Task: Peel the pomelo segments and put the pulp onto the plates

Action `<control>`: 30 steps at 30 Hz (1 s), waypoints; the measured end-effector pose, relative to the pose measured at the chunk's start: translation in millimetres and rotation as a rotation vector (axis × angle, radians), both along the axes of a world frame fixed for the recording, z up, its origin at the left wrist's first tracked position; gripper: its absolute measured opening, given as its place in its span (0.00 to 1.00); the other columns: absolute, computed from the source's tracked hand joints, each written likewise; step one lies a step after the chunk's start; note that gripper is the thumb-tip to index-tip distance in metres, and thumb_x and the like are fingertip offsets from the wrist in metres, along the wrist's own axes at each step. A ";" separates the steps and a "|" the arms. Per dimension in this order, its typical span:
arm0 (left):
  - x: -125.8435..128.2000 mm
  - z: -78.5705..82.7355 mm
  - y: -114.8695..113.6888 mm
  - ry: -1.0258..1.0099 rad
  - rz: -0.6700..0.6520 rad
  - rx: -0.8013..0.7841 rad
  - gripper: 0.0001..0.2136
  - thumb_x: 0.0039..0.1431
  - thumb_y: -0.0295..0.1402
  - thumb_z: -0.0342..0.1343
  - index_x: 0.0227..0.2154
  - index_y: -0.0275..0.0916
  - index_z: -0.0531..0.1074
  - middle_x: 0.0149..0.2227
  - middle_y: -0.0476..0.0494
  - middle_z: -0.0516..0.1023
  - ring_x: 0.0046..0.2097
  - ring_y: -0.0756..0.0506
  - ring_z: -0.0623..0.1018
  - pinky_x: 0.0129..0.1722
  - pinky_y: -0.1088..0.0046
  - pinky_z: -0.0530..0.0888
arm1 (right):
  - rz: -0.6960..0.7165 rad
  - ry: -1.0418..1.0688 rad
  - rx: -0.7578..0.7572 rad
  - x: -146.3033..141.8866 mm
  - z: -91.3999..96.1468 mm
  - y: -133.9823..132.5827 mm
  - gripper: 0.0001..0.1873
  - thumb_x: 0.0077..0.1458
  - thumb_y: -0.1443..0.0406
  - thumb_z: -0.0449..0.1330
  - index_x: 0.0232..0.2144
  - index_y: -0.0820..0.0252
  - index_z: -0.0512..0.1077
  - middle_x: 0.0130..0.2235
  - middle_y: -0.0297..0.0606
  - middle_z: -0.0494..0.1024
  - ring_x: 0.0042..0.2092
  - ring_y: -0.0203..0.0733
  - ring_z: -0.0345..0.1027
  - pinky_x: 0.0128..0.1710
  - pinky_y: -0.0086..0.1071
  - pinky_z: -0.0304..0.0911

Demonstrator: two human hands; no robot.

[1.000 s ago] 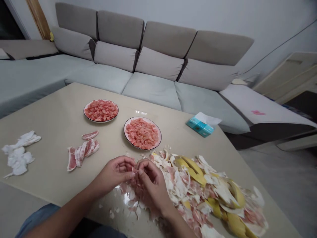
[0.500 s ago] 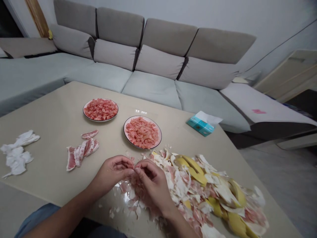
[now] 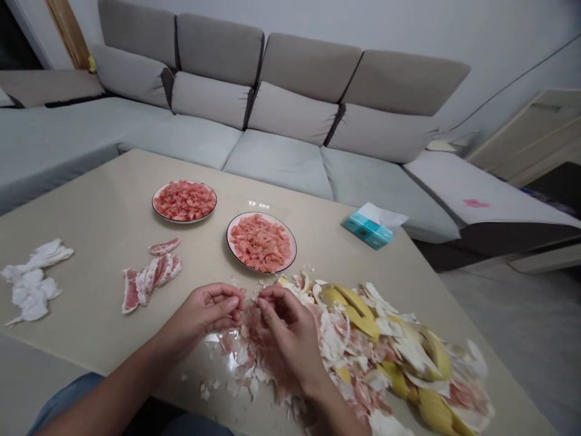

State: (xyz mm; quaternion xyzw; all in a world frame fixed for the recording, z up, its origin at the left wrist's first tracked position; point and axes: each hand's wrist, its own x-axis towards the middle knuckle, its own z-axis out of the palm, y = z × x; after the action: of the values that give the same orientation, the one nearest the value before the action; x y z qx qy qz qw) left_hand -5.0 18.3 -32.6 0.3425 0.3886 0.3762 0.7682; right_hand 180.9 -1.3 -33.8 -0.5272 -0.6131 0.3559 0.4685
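My left hand (image 3: 206,315) and my right hand (image 3: 288,327) meet above the near edge of a beige table (image 3: 100,212). Both have curled, pinching fingers around a small pink piece of pomelo flesh (image 3: 249,315); just which fingers grip it is hard to see. Torn membrane scraps (image 3: 236,363) lie under the hands. To the right spreads a heap of yellow rind and white pith (image 3: 385,345). Beyond the hands stand two plates of peeled pink pulp, one near (image 3: 261,243) and one further left (image 3: 184,201). Unpeeled segments (image 3: 149,275) lie to the left.
Crumpled white tissues (image 3: 29,284) lie at the table's left edge. A teal tissue pack (image 3: 370,227) sits near the far right edge. A grey corner sofa (image 3: 281,139) runs behind the table. My knee in blue cloth (image 3: 68,399) shows at bottom left.
The hands have drawn slightly apart and the right hand has tilted down toward the scraps. The plates and peel heap stay put.
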 end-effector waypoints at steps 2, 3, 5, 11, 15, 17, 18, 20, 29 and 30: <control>0.3 -0.4 -0.3 -0.017 -0.002 -0.001 0.10 0.53 0.35 0.63 0.37 0.35 0.75 0.30 0.46 0.75 0.35 0.50 0.75 0.42 0.69 0.75 | 0.015 -0.016 0.016 0.0 -2.6 -0.4 0.06 0.59 0.64 0.57 0.38 0.55 0.73 0.36 0.35 0.77 0.36 0.39 0.71 0.35 0.30 0.64; 0.4 -0.6 -0.2 -0.027 -0.003 -0.004 0.10 0.54 0.35 0.63 0.37 0.35 0.75 0.30 0.46 0.75 0.35 0.50 0.75 0.42 0.69 0.75 | 0.022 -0.031 0.028 -0.1 -3.9 -0.7 0.07 0.60 0.64 0.56 0.39 0.54 0.74 0.38 0.35 0.78 0.37 0.40 0.71 0.36 0.30 0.64; 0.2 -0.9 0.3 -0.050 -0.007 -0.017 0.10 0.53 0.34 0.63 0.36 0.34 0.75 0.30 0.46 0.75 0.34 0.50 0.75 0.42 0.68 0.75 | 0.030 -0.056 0.048 -0.2 -5.5 -1.3 0.08 0.60 0.65 0.56 0.38 0.54 0.75 0.38 0.36 0.78 0.39 0.40 0.71 0.39 0.31 0.64; -0.9 -0.4 1.8 -0.099 -0.033 -0.041 0.08 0.54 0.33 0.63 0.35 0.35 0.76 0.32 0.46 0.76 0.33 0.50 0.77 0.38 0.73 0.75 | 0.029 -0.031 0.045 -0.7 -1.5 -0.8 0.09 0.61 0.63 0.56 0.30 0.56 0.74 0.30 0.34 0.76 0.33 0.39 0.69 0.35 0.31 0.62; -1.0 0.0 0.6 -0.089 -0.022 -0.045 0.08 0.54 0.33 0.63 0.35 0.34 0.76 0.32 0.46 0.76 0.34 0.50 0.76 0.39 0.72 0.75 | -0.019 -0.026 0.142 -0.6 1.1 1.5 0.12 0.60 0.65 0.56 0.25 0.57 0.74 0.38 0.38 0.76 0.43 0.42 0.69 0.45 0.35 0.62; 0.0 -1.0 -0.4 -0.077 0.005 -0.055 0.08 0.53 0.32 0.64 0.35 0.35 0.76 0.32 0.46 0.76 0.35 0.50 0.76 0.42 0.71 0.75 | -0.021 -0.024 0.158 -1.3 0.4 1.8 0.08 0.59 0.65 0.58 0.29 0.55 0.76 0.40 0.38 0.76 0.45 0.43 0.69 0.47 0.37 0.61; 0.8 -1.9 -1.0 -0.075 0.015 -0.058 0.08 0.53 0.32 0.64 0.35 0.35 0.76 0.32 0.46 0.76 0.35 0.50 0.76 0.43 0.70 0.74 | -0.009 -0.021 0.151 -2.1 -0.6 1.6 0.05 0.58 0.65 0.59 0.32 0.55 0.76 0.40 0.38 0.76 0.44 0.43 0.69 0.46 0.37 0.62; 3.0 -4.0 -2.4 -0.084 0.026 -0.057 0.08 0.52 0.32 0.65 0.35 0.36 0.76 0.33 0.47 0.76 0.36 0.50 0.77 0.43 0.72 0.74 | 0.028 -0.021 0.128 -4.6 -3.1 0.5 0.03 0.55 0.65 0.62 0.34 0.54 0.75 0.38 0.37 0.76 0.43 0.43 0.70 0.44 0.36 0.63; 6.6 -8.4 -1.7 0.022 0.005 0.124 0.10 0.52 0.34 0.64 0.35 0.35 0.75 0.33 0.44 0.78 0.35 0.49 0.76 0.37 0.74 0.71 | 0.041 -0.005 0.083 -11.5 -4.0 -1.7 0.01 0.55 0.65 0.63 0.33 0.55 0.75 0.34 0.35 0.76 0.38 0.40 0.70 0.40 0.33 0.63; 6.2 -8.6 -1.1 0.036 0.001 0.138 0.10 0.52 0.34 0.64 0.35 0.35 0.75 0.33 0.45 0.78 0.35 0.49 0.76 0.37 0.74 0.71 | 0.042 -0.004 0.082 -11.2 -3.2 -1.6 0.01 0.55 0.66 0.62 0.33 0.55 0.75 0.34 0.35 0.76 0.38 0.40 0.70 0.40 0.33 0.63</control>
State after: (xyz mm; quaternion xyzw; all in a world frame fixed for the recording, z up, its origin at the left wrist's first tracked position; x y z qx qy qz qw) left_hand 1.2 17.2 -41.2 0.4012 0.3757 0.3961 0.7355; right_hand 169.6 -2.9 -37.0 -0.4953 -0.6389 0.3393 0.4810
